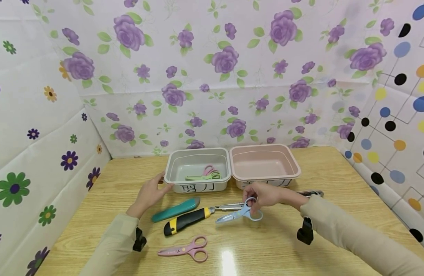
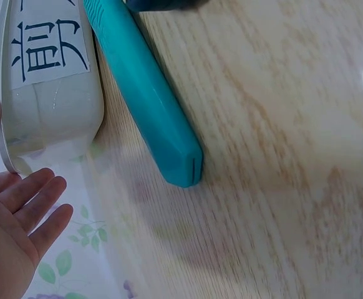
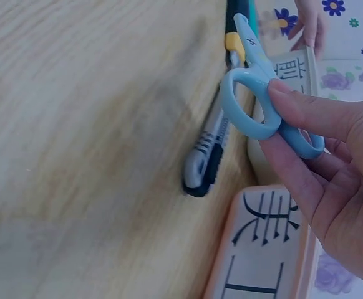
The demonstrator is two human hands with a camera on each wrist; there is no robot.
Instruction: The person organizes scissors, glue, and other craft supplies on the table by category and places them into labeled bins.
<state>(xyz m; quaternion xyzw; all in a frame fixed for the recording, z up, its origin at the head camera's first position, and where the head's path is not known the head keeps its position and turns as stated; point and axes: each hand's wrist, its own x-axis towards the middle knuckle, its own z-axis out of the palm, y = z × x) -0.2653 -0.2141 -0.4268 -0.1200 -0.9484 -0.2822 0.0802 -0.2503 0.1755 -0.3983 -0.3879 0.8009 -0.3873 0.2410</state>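
Observation:
My right hand (image 1: 263, 195) pinches light blue scissors (image 1: 232, 216) by the handle loops, thumb on one side and fingers on the other. Their blades point left, over the table. At the near left corner of the grey bin (image 1: 201, 187), my left hand (image 1: 150, 196) has its thumb at the rim; in the left wrist view its fingers (image 2: 44, 202) are mostly straight beside the bin's end. Green scissors (image 1: 201, 177) and pink-handled scissors (image 1: 208, 170) lie inside that bin. Pink scissors (image 1: 177, 251) rest on the table nearer to me.
A pink bin (image 1: 265, 179) stands right of the grey one. Before the bins lie a teal cutter (image 1: 177, 210), a black and yellow utility knife (image 1: 187, 221) and a silver utility knife (image 3: 206, 146). Another knife (image 1: 312, 193) lies partly behind my right wrist. Patterned sheets (image 1: 212, 96) border the table.

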